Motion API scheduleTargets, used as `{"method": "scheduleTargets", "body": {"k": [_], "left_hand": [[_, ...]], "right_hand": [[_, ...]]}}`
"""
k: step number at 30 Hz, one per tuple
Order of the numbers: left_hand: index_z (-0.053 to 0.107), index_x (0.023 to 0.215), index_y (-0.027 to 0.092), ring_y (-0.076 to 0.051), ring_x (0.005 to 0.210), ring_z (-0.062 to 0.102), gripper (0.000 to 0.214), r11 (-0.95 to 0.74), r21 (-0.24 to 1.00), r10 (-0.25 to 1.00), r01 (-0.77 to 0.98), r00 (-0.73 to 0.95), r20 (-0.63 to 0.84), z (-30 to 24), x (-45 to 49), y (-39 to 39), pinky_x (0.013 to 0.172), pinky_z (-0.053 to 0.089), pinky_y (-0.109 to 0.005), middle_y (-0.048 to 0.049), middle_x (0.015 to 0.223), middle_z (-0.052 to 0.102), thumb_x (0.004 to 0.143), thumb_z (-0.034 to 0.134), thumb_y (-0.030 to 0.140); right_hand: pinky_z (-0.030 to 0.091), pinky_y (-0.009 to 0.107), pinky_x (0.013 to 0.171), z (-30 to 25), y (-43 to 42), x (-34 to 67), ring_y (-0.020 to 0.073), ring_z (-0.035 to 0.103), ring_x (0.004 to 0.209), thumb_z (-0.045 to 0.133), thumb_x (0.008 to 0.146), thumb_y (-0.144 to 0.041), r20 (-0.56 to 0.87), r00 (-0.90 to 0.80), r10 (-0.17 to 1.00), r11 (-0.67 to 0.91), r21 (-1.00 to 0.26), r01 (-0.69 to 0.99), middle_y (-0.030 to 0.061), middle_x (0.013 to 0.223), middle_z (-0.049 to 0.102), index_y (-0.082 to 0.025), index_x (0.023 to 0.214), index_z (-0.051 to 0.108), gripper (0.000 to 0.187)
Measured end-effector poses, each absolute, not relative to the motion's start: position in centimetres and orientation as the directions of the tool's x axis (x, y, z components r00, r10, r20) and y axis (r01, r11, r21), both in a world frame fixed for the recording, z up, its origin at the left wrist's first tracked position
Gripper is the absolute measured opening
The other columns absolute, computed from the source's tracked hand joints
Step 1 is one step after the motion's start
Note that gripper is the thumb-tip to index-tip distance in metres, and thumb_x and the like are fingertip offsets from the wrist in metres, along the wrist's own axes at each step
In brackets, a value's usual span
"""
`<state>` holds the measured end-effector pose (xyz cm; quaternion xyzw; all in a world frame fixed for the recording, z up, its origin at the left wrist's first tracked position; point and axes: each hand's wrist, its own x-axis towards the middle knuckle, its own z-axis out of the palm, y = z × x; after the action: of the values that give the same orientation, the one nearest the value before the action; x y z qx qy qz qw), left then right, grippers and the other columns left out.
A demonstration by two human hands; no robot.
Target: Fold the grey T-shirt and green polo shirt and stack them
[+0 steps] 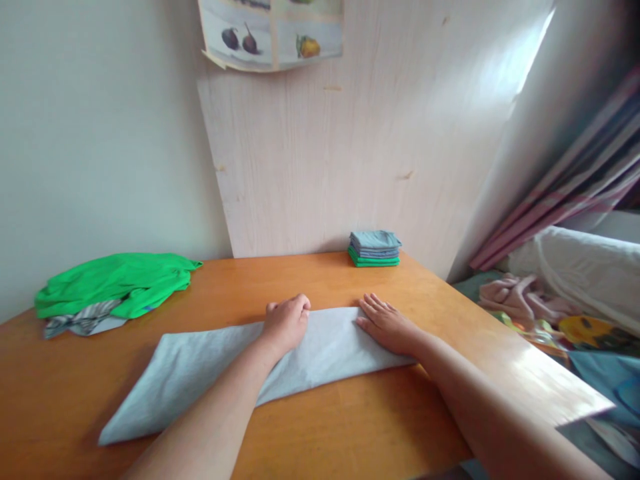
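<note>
A pale grey-blue piece of folded cloth (pixel 330 343), probably a garment, lies in a long strip across the table in front of me. My left hand (pixel 287 323) is closed over its far edge near the middle, with fingers curled under; whether any fabric is pinched in them is hidden. Flat on the strip's right end rests my right hand (pixel 387 325), palm down and fingers stretched out. My left forearm covers part of the strip, whose left end spreads wider toward me.
On the wooden table (pixel 320 287), a small stack of folded cloths (pixel 375 248) stands at the back against the board. A loose green garment heap (pixel 120 283) lies at the back left, with a striped cloth (pixel 85 317) beneath. Rumpled bedding (pixel 530 300) lies beyond the right edge.
</note>
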<state>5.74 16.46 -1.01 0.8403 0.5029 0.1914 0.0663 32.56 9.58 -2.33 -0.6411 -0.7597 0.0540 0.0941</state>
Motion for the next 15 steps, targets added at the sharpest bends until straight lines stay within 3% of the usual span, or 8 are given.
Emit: {"method": "scheduleTargets", "body": {"k": [3,9,11,15], "left_hand": [[0.055,0.100,0.026,-0.021,0.100,0.065,0.012,-0.473,0.280,0.877,0.835,0.416,0.241,-0.9,5.6,16.5,0.086,0.033,-0.036,-0.0009,0.105,0.073,0.092,0.047,0.023],[0.055,0.099,0.026,-0.021,0.100,0.065,0.010,-0.449,0.288,0.892,0.846,0.404,0.204,-0.5,5.4,16.5,0.085,0.033,-0.036,-0.0009,0.105,0.073,0.092,0.048,0.025],[0.056,0.099,0.026,-0.021,0.100,0.065,0.010,-0.446,0.277,0.893,0.851,0.403,0.198,-0.4,5.5,16.5,0.086,0.033,-0.036,-0.0011,0.104,0.074,0.092,0.048,0.025],[0.056,0.101,0.026,-0.022,0.102,0.065,0.012,-0.441,0.276,0.895,0.854,0.394,0.209,-0.4,5.5,16.6,0.087,0.034,-0.038,-0.0026,0.105,0.074,0.092,0.048,0.025]], "right_hand": [[0.019,0.052,0.118,-3.0,9.7,33.0,0.0281,0.010,0.151,0.024,0.098,-0.064,0.023,-0.139,0.990,0.141,-0.198,0.970,0.0153,0.162,0.020,-0.015,0.155,0.030,0.075],[0.012,0.060,0.118,-1.4,9.4,31.8,0.0321,0.016,0.150,0.032,0.100,-0.054,0.057,-0.130,0.990,0.135,-0.089,0.987,0.0189,0.160,0.027,-0.013,0.153,0.035,0.067],[0.016,0.057,0.118,-0.3,9.3,30.0,0.0318,0.019,0.149,0.034,0.100,-0.045,0.098,-0.172,0.980,0.180,-0.088,0.980,0.0199,0.158,0.030,-0.010,0.150,0.039,0.061],[0.028,0.043,0.118,1.1,9.5,25.0,0.0265,0.028,0.147,0.031,0.102,-0.038,0.169,-0.397,0.902,0.427,-0.223,0.876,0.0178,0.155,0.038,-0.009,0.147,0.044,0.055]]}}
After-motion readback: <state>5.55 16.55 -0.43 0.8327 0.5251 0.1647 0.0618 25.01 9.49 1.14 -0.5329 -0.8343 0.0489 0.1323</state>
